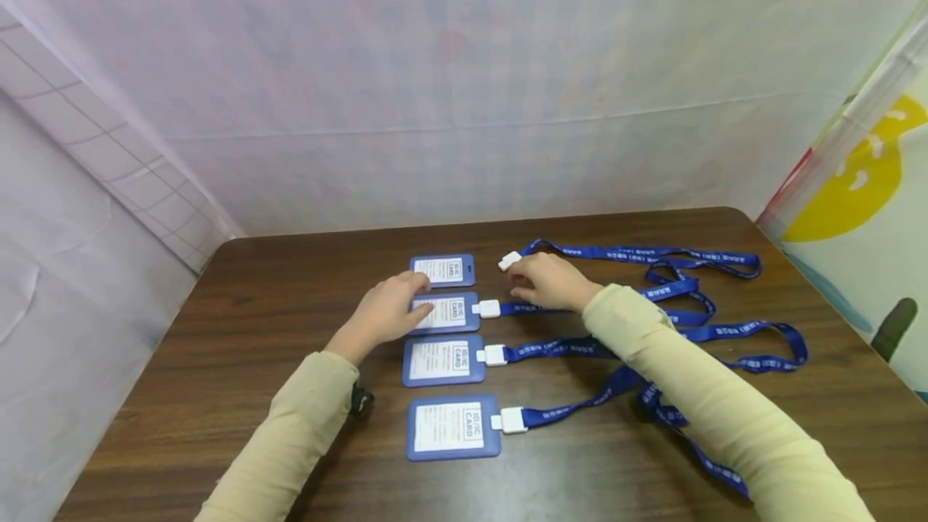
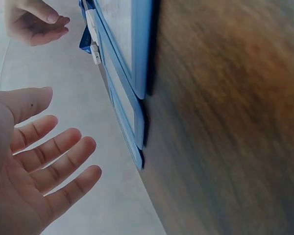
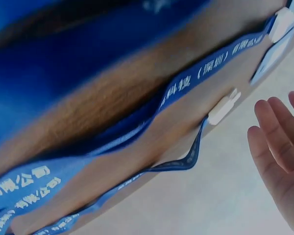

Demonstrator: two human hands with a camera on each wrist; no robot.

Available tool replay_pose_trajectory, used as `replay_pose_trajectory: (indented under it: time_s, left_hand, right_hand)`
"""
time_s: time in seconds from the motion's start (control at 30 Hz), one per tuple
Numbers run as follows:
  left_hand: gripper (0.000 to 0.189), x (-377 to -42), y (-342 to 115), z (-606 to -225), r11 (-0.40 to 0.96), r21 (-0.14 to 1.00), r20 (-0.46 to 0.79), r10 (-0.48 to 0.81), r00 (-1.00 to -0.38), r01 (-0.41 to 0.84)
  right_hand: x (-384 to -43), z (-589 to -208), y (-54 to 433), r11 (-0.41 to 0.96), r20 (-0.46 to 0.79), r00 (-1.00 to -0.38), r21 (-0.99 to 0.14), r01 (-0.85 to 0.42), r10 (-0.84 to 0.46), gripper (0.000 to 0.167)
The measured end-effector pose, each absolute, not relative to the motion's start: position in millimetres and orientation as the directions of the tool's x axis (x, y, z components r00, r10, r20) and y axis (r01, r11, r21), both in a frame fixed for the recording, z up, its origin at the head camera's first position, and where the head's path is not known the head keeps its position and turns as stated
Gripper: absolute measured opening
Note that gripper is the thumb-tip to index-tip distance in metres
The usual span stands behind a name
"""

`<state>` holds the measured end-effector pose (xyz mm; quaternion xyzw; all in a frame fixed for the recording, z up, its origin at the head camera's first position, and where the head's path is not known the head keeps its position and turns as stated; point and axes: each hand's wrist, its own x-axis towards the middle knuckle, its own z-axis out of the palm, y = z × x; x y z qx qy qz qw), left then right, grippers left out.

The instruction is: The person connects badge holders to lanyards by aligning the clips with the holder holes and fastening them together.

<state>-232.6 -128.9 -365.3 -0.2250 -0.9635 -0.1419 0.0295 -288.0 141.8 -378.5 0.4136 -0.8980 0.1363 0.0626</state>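
Several blue ID card holders lie in a column on the brown table. My left hand [image 1: 387, 308], fingers spread and relaxed, hovers beside the farthest holder [image 1: 444, 271] and partly covers the second holder [image 1: 451, 312]. In the left wrist view the left palm [image 2: 49, 171] holds nothing. The farthest holder lies apart from the white clip [image 1: 510, 261] of its blue lanyard [image 1: 638, 253]. Near that clip, my right hand [image 1: 553, 282] is loosely bent; in the right wrist view its fingers [image 3: 269, 132] are apart from the clip [image 3: 223, 107] and hold nothing.
Toward the near side, the third holder [image 1: 444, 361] and the nearest holder [image 1: 453, 428] join white clips on blue lanyards [image 1: 761, 362], which spread right, partly beneath my right sleeve [image 1: 710, 401]. A pale curtain [image 1: 464, 103] hangs behind the table [image 1: 290, 280].
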Motion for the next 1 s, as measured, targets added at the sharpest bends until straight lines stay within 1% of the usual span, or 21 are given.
replay_pose_trajectory:
  time_s: [0.23,0.43,0.5,0.67,0.73,1.0]
  left_hand:
    - [0.028,-231,-130,-366,0.859,0.266,0.119,0.422,-0.899,0.438]
    - [0.030,-232,-130,-366,0.858,0.264,0.125,0.422,-0.898,0.440]
    - [0.031,-232,-130,-365,0.855,0.270,0.128,0.424,-0.896,0.443]
    - [0.033,-230,-129,-364,0.848,0.274,0.141,0.431,-0.891,0.454]
    - [0.033,-230,-129,-364,0.846,0.273,0.146,0.434,-0.889,0.458]
    - [0.032,-229,-130,-365,0.844,0.277,0.152,0.434,-0.888,0.459]
  right_hand:
    - [-302,-378,143,0.653,0.204,-0.675,-0.171,-0.738,-0.709,0.022]
    - [-313,-381,141,0.655,0.272,-0.666,-0.145,-0.742,-0.694,0.016]
    - [-316,-382,141,0.661,0.275,-0.670,-0.139,-0.737,-0.689,0.016]
    - [-322,-382,140,0.711,0.210,-0.720,-0.129,-0.691,-0.662,0.023]
    - [-323,-383,139,0.722,0.183,-0.730,-0.120,-0.681,-0.658,0.026]
    - [-332,-387,133,0.734,0.092,-0.739,-0.085,-0.673,-0.667,0.031]
